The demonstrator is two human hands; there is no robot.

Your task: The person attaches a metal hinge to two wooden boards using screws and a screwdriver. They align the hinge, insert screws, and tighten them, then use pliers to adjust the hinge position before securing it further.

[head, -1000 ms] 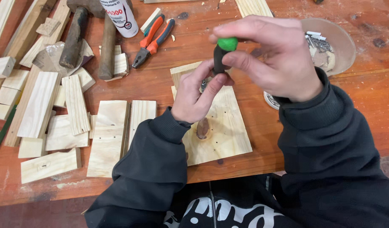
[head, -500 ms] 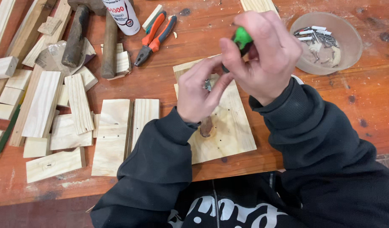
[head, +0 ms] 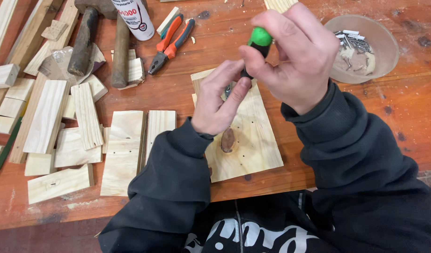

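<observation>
Screwdriver [head: 256, 43], green-capped with a dark grip, stands upright over a pale board [head: 253, 140] on the counter [head: 402, 122], between both hands. Far left of the hands lie wood offcuts [head: 47, 117], a hammer [head: 86, 35] and pliers [head: 171, 42]. The left hand [head: 220, 103] pinches its fingers at the tool's lower end, just above the board. The right hand [head: 295, 56] is clamped around the handle top. Right of it sits a bowl [head: 384, 61] of screws [head: 353, 42].
</observation>
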